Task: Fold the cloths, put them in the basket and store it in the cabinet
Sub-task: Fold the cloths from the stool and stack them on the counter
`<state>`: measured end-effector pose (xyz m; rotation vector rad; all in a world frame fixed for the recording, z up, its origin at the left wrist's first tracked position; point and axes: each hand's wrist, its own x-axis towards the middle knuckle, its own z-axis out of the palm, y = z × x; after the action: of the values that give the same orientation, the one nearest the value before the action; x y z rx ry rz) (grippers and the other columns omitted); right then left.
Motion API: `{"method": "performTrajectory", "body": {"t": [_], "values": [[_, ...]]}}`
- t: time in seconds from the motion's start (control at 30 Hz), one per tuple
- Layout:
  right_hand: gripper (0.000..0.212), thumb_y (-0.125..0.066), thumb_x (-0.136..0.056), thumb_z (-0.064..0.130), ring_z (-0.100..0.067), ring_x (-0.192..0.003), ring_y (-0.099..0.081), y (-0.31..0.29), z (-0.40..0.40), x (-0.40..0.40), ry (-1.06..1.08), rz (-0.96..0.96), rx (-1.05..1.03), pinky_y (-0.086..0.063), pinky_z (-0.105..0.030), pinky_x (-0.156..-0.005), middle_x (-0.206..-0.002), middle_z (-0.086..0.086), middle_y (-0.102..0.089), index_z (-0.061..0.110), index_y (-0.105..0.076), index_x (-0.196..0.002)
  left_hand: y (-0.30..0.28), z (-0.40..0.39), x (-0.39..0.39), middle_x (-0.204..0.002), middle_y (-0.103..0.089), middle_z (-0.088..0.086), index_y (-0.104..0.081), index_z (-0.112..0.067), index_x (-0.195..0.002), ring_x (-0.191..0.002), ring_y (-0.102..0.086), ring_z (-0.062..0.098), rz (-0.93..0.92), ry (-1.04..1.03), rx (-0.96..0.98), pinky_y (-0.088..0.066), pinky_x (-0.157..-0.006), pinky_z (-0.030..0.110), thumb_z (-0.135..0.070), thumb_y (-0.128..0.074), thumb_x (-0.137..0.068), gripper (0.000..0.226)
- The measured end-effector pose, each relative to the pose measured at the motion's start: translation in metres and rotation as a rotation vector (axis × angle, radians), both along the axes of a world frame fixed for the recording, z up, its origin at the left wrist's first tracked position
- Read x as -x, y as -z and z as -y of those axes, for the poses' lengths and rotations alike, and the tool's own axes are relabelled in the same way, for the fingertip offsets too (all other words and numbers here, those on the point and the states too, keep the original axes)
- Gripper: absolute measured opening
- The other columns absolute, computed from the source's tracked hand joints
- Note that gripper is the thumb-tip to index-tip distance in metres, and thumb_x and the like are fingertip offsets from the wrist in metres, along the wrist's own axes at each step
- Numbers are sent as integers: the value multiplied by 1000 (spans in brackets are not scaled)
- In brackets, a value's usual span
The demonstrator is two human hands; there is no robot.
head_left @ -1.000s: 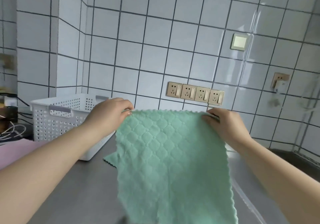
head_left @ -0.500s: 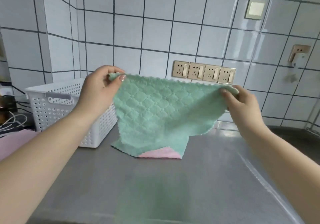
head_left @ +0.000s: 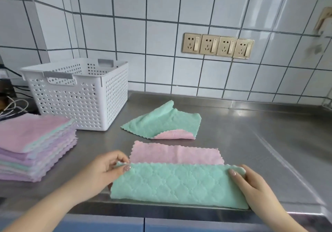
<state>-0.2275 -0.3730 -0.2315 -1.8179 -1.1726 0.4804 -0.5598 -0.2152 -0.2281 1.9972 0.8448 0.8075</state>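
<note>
Head view, both hands (head_left: 100, 170) (head_left: 251, 183) pinching green cloth (head_left: 172, 183) corners, white basket (head_left: 79, 95) contents hidden by its wall.

Legible text: none | labels/brands/numbers: none | checked: wall sockets (head_left: 217, 45), basket (head_left: 79, 95) — unmarked

bare counter (head_left: 269, 151) right; basket (head_left: 79, 95), cloth stack (head_left: 36, 142) left
</note>
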Motion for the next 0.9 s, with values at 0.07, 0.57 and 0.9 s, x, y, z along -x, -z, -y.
{"method": "performTrajectory", "body": {"t": [0.07,0.57,0.9], "values": [[35,-55,-92,33,-11,-55,-38,-1,-8,-3,13,20,28,-29,-31,-57,-60,2,-43,1,-52,-78,6,-9,-1,-71,-61,-14,-63,-33,-77,-67,-51,-6,-47,-2,5,-37,-64,13,-68,-69,-58,40],[37,-55,-92,37,-18,-54,-49,-4,-111,-38,124,65,283,-35,-27,-52,-64,-3,-53,1,-62,-89,15,-103,-61,-56,-44,-7,-50,-37,-68,-51,-39,11,-378,-330,-230,-27,-52,29,-31,-65,-86,23],[19,-57,-91,32,-13,-78,-60,1,-118,-45,166,99,261,-45,-27,-64,-94,5,-58,22,-52,-106,17,-108,-71,-71,-47,-10,-55,-28,-101,-64,-50,11,-514,-361,-243,-39,-58,28,-40,-61,-87,19]]}}
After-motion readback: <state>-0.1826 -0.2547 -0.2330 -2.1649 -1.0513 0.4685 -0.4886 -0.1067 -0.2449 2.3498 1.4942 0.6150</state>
